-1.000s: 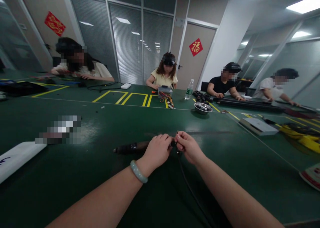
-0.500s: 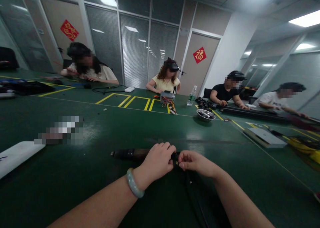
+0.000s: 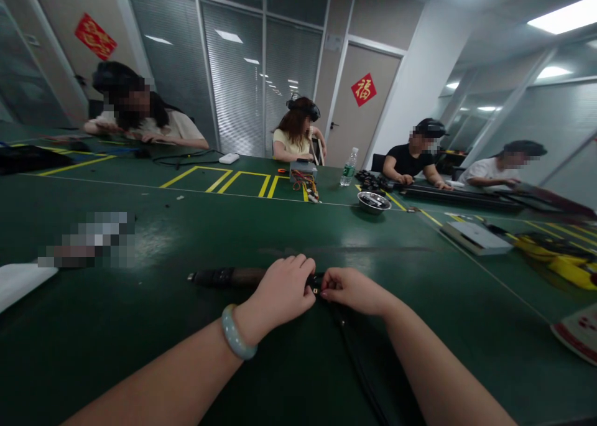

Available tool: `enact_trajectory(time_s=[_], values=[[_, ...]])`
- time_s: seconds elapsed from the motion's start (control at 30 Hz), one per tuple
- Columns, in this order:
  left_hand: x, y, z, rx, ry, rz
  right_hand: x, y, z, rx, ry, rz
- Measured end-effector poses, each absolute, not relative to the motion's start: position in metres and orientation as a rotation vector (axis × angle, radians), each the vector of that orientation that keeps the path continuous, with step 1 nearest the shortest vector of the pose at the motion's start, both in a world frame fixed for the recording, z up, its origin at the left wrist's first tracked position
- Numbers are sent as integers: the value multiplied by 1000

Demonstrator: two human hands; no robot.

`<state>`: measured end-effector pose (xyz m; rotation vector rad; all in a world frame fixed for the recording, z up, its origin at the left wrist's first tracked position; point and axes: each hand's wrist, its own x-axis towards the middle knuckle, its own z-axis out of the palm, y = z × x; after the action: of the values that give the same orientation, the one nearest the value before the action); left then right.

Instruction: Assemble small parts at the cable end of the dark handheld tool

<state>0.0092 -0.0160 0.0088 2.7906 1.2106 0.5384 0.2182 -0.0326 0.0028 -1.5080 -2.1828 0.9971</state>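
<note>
A dark electric screwdriver (image 3: 224,277) lies across the green table, its narrow tip pointing left. My left hand (image 3: 285,289) is wrapped over its rear half, closed on the body, with a pale bangle at the wrist. At the tail end, my right hand (image 3: 349,289) pinches close beside the left one, thumb and finger at a small black part with a gold-coloured spot (image 3: 316,290). What exactly those fingertips hold is mostly hidden. From just below the tail a black cable (image 3: 357,351) runs down toward the table's near edge.
A white object (image 3: 23,283) lies at left beside a blurred-out item. Beyond are a metal bowl (image 3: 374,203), a plastic bottle (image 3: 348,168) and a grey box with wires (image 3: 303,172). A flat white box (image 3: 476,237) lies right. Several people sit along the far side.
The whole view has shifted, so my hands and the screwdriver appear farther left and slightly higher. My grips look much the same. Across the table, the person in yellow has turned their head.
</note>
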Motion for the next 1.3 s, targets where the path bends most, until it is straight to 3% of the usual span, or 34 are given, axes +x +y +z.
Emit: enact_trajectory(time_s=[0.57, 1.3], values=[[7, -7, 5, 2806, 1204, 510, 210, -30, 0, -1704, -2059, 566], [6, -6, -2, 2860, 1049, 514, 197, -34, -1, -1685, -2051, 645]])
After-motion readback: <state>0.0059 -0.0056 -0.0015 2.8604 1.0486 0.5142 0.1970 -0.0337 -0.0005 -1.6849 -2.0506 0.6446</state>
